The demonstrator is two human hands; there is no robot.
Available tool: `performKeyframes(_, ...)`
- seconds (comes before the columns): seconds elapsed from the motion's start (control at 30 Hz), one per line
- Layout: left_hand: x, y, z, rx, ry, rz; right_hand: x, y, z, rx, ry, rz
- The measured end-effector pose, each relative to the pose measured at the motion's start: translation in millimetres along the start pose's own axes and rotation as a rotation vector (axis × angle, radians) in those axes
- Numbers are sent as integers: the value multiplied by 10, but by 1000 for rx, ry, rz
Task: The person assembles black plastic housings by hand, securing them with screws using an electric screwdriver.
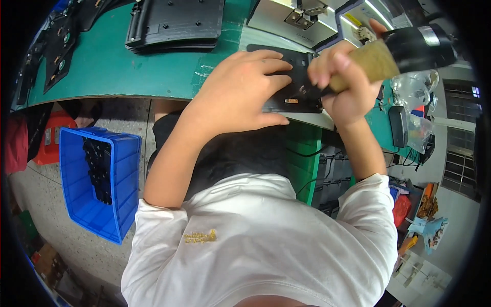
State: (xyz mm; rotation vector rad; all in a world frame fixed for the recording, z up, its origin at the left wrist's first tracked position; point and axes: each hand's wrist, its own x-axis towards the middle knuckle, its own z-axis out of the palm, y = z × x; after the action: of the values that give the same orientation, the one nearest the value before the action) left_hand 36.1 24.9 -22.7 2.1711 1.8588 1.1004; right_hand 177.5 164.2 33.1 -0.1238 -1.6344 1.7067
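A flat black plastic panel (pixel 300 91) lies at the near edge of the bench. My left hand (pixel 244 84) rests on its left part with the fingers spread, covering much of it. A small orange-brown part (pixel 291 101) shows on the panel near its front edge. My right hand (pixel 349 84) is wrapped round a power screwdriver (pixel 418 48) with an olive-tan body and a black rear end. The tool is tilted, its dark nose pointing left toward the panel's right edge. Whether its tip touches the panel is hidden by my fingers.
A stack of black panels (pixel 176 23) stands on the green bench top (pixel 123 77), with more black parts (pixel 61 46) at far left. Behind my hands is a metal box (pixel 286 23). Clear bags (pixel 414 87) lie at right. A blue bin (pixel 125 184) holds black parts beside a red stool (pixel 50 135).
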Motion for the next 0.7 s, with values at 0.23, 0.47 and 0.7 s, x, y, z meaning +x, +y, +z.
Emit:
performKeyframes(0.23,-27,35,-38,51,22,48,-55,-494,-854,228,664,-433)
performKeyframes(0.47,-266,191,-92,169,63,116,-279,-2,-1172,-465,957,-689)
performKeyframes(0.7,-439,116,-428,324,365,237,-410,121,-1191,-527,980,-701)
